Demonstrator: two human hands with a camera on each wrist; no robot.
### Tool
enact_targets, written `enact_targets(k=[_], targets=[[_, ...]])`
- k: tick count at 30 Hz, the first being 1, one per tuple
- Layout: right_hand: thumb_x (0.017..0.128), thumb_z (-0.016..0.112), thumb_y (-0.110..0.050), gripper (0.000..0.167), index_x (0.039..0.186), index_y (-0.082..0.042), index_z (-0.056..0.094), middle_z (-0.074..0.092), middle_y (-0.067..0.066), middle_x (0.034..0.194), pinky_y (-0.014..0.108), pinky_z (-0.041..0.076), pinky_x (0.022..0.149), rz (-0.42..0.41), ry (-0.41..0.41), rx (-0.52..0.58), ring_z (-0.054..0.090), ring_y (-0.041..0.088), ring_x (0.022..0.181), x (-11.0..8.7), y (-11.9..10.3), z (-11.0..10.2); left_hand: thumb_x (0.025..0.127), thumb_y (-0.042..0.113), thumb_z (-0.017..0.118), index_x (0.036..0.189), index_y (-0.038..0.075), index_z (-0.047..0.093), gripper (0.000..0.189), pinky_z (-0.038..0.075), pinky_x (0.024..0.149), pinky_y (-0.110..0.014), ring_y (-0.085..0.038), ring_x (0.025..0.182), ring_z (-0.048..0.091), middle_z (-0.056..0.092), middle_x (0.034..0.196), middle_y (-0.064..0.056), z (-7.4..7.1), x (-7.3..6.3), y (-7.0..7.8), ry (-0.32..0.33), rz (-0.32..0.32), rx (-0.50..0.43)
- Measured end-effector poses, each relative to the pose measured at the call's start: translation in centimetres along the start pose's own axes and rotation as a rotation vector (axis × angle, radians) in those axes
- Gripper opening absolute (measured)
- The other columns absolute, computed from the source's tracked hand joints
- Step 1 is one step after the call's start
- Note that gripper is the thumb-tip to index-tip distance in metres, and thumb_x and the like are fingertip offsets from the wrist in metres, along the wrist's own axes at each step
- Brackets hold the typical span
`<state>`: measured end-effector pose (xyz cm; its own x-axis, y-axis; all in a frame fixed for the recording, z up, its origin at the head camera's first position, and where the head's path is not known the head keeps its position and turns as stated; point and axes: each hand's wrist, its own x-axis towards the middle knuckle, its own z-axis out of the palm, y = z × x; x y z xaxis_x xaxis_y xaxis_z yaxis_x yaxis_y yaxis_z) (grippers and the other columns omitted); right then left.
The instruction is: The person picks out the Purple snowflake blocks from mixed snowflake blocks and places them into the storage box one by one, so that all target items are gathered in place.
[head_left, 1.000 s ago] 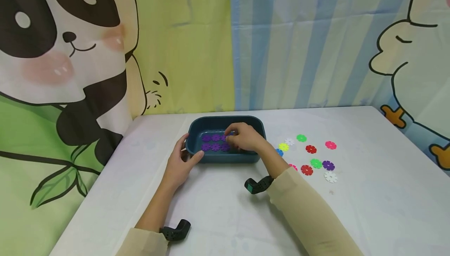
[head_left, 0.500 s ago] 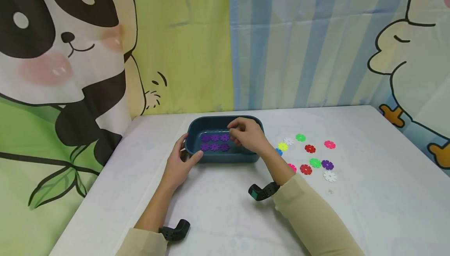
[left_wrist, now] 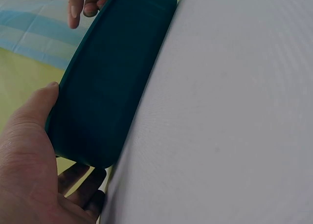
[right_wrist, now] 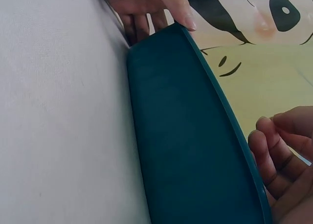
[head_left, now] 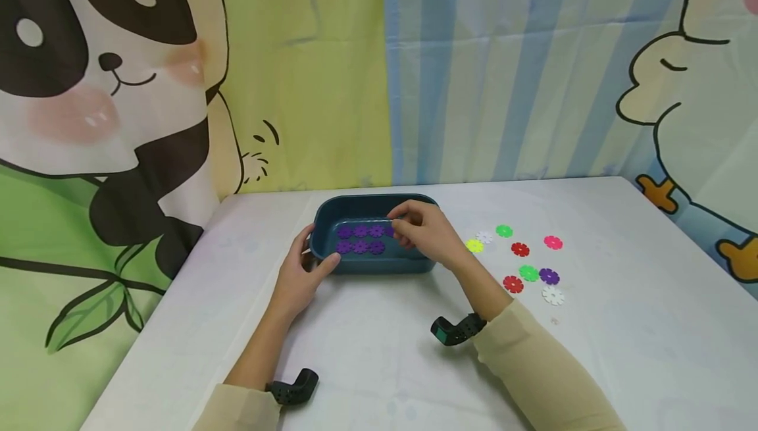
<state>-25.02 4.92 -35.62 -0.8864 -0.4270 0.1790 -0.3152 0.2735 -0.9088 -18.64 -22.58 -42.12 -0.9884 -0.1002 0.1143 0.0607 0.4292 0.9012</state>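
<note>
A dark teal plastic bin [head_left: 373,266] stands at the back of the white table. Purple snowflake discs [head_left: 360,247] lie in it in two rows; another disc [head_left: 389,231] shows partly beside my right fingertips. My left hand [head_left: 297,281] grips the bin's left end, thumb at the rim and fingers around the outside. Over the bin's right part hovers my right hand [head_left: 430,236], fingers loosely curled. In the right wrist view nothing shows between the right fingers [right_wrist: 279,158], which are just beyond the bin's rim. Both wrist views show mainly the bin's outer wall [left_wrist: 105,87].
Loose snowflake discs in several colours lie right of the bin, among them a red disc [head_left: 513,284], a green disc [head_left: 504,231], a purple disc [head_left: 549,276] and a white disc [head_left: 553,295]. A cartoon-printed curtain [head_left: 331,76] hangs behind the table [head_left: 379,352].
My right hand has drawn slightly to the right over the bin, uncovering more of the purple discs. It now hides the blue and pink discs on the table. The left hand keeps its grip.
</note>
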Motion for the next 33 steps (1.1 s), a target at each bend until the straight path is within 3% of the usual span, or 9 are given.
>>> enact_targets(k=[4,9,18,24,33], targets=[[0.104,0.06,-0.015,0.019,0.119,-0.007,0.069,0.069,0.018,0.092,0.045,0.061,0.074,-0.011,-0.024,0.03,0.064,0.026,0.076,-0.3,0.2,-0.5,0.094,0.048,0.075,0.164,0.03,0.026,0.087,0.034,0.122,-0.055,-0.035,0.139,0.051,0.045,0.157,-0.014,0.0,0.1,0.0,0.003,0.0,0.002],[0.104,0.061,-0.018,0.022,0.121,-0.006,0.068,0.069,0.019,0.094,0.037,0.061,0.073,-0.013,-0.043,0.048,0.063,0.027,0.078,-0.7,0.2,-1.2,0.094,0.048,0.075,0.164,0.03,0.027,0.087,0.034,0.122,-0.055,-0.035,0.138,0.052,0.045,0.157,-0.015,-0.1,0.1,-0.2,0.005,-0.001,0.002],[0.105,0.059,-0.018,0.021,0.122,-0.009,0.068,0.069,0.016,0.095,0.035,0.061,0.074,0.005,-0.038,0.064,0.062,0.026,0.078,-1.9,0.3,-2.1,0.093,0.048,0.075,0.163,0.031,0.027,0.087,0.035,0.121,-0.055,-0.036,0.138,0.052,0.046,0.156,-0.014,0.0,0.2,-0.3,0.01,0.006,0.002],[0.105,0.06,-0.018,0.02,0.121,-0.008,0.067,0.067,0.025,0.099,0.034,0.06,0.075,0.008,-0.038,0.09,0.062,0.025,0.077,-3.0,0.5,-2.7,0.093,0.048,0.075,0.164,0.031,0.026,0.087,0.035,0.122,-0.054,-0.035,0.138,0.052,0.046,0.157,-0.014,0.1,0.2,-0.2,0.004,0.01,0.002],[0.105,0.06,-0.018,0.021,0.122,-0.008,0.067,0.067,0.021,0.096,0.037,0.062,0.076,0.004,-0.033,0.089,0.064,0.038,0.082,-4.4,0.5,-3.8,0.094,0.048,0.075,0.164,0.03,0.026,0.087,0.034,0.122,-0.055,-0.036,0.139,0.052,0.046,0.156,-0.014,0.1,0.2,-0.3,0.006,0.005,0.008]])
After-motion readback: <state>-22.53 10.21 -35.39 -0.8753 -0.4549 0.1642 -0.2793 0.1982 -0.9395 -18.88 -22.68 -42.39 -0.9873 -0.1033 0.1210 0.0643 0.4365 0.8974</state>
